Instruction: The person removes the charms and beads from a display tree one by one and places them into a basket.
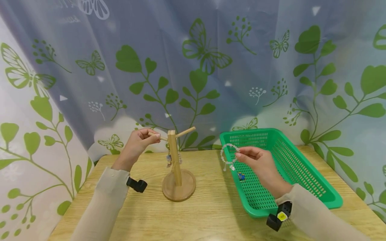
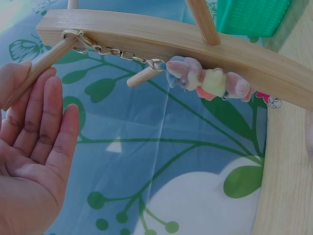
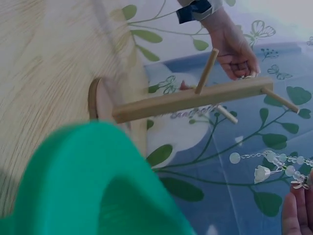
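Observation:
My left hand [image 1: 134,147] pinches the end of an upper peg [image 2: 41,66] on a wooden display stand [image 1: 176,164], its other fingers loosely extended. From that peg hangs a keychain [image 2: 215,83] with a gold clasp, short chain and small plush figure, lying along the post. My right hand [image 1: 262,165] holds a bracelet [image 1: 222,156] of clear and pale beads between thumb and fingertips, above the basket's left rim. A white flower charm [image 3: 261,174] and a bead on a short chain dangle from the bracelet.
A green plastic basket [image 1: 256,213] stands on the right of the wooden table [image 1: 144,214]. Inside it lies a small blue item [image 1: 241,176]. The stand's round base [image 1: 184,194] sits left of the basket. A patterned curtain [image 1: 169,67] hangs behind the table.

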Demonstrator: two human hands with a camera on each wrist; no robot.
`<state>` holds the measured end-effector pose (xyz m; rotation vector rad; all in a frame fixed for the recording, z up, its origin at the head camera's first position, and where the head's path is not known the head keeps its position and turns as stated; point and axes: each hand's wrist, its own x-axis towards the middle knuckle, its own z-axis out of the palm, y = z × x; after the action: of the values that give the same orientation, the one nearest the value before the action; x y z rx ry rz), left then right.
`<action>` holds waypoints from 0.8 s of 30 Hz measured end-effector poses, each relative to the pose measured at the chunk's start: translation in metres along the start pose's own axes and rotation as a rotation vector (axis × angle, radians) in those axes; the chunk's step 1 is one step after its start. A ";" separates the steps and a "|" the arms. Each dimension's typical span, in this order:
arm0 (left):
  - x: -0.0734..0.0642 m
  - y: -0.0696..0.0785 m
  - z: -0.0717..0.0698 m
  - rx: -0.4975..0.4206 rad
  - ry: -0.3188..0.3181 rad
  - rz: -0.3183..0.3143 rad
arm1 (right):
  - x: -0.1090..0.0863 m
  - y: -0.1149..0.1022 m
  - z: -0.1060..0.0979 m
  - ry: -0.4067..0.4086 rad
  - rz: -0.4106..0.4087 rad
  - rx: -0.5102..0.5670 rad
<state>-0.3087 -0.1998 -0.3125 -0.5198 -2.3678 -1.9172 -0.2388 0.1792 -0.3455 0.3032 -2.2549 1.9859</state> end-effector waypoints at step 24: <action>0.002 0.000 -0.003 0.025 -0.015 -0.011 | 0.020 0.019 -0.055 0.040 0.043 -0.109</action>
<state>-0.3112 -0.2017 -0.3113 -0.5222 -2.4056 -1.8915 -0.2647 0.2342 -0.3525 0.2032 -2.3526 1.8630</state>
